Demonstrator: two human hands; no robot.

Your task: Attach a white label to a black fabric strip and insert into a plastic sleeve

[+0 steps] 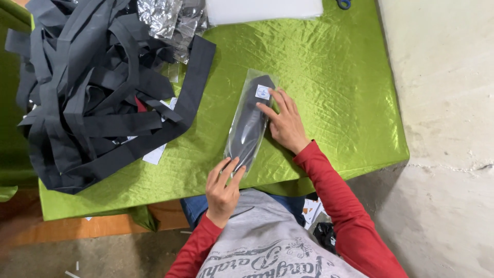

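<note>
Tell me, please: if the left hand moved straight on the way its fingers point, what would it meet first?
The left hand points up the table, and its fingertips already touch the near end of the clear bag holding a dark tie. Going on, it would probably slide along that bag toward its white sticker.

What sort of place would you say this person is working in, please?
Probably a small packing workshop: a heap of dark neckties on a green-covered table, and both hands pressing a clear bag with one tie inside.
</note>
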